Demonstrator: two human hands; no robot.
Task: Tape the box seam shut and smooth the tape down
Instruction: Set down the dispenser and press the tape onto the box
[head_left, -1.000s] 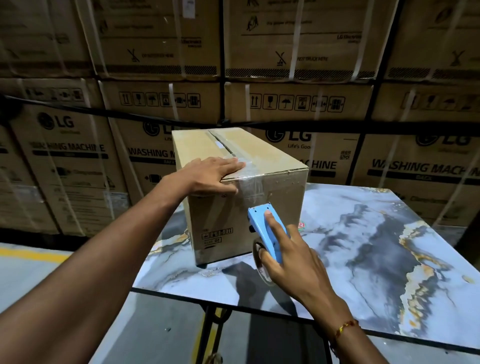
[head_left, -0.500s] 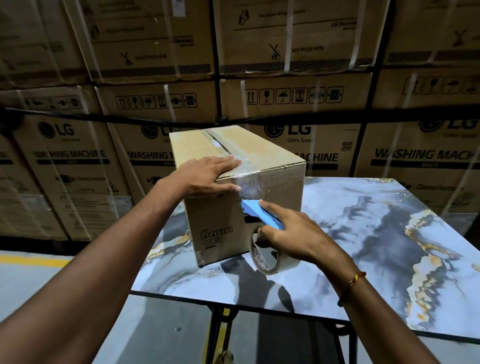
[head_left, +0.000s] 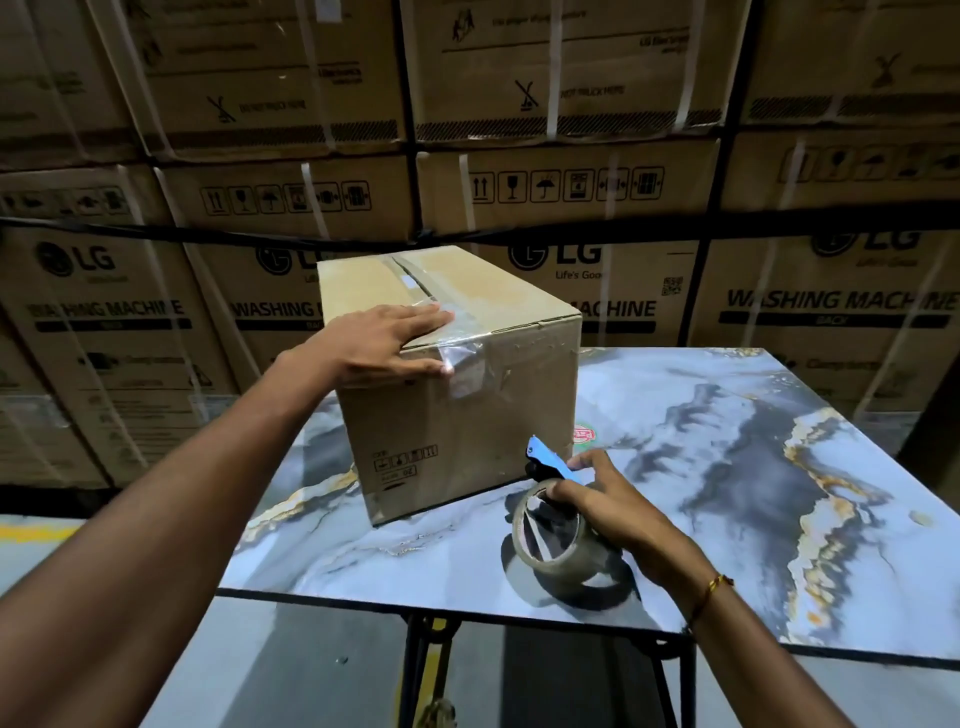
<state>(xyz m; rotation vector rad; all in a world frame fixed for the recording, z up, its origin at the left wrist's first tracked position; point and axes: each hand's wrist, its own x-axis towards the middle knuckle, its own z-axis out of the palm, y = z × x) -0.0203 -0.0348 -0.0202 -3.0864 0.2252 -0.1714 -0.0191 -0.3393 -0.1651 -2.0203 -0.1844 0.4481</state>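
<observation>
A brown cardboard box (head_left: 498, 410) stands on the marbled table (head_left: 753, 467). Clear tape (head_left: 462, 353) runs along its top seam and folds down over the near face, wrinkled at its end. My left hand (head_left: 387, 345) lies flat on the box's near top edge, fingers spread over the tape. My right hand (head_left: 608, 506) grips a blue tape dispenser (head_left: 548, 460) with its clear tape roll (head_left: 553, 538), low by the box's near right corner, the roll resting on the tabletop. The dispenser is off the box.
Stacked washing-machine cartons (head_left: 571, 182) bound with straps form a wall behind the table. A small round sticker (head_left: 583, 432) lies on the table right of the box. The table's near edge (head_left: 467, 613) sits over a black metal frame and grey floor.
My right hand has carried the dispenser down from the box's front face to the tabletop. The tape now ends on the near face. My left hand stays on the top edge.
</observation>
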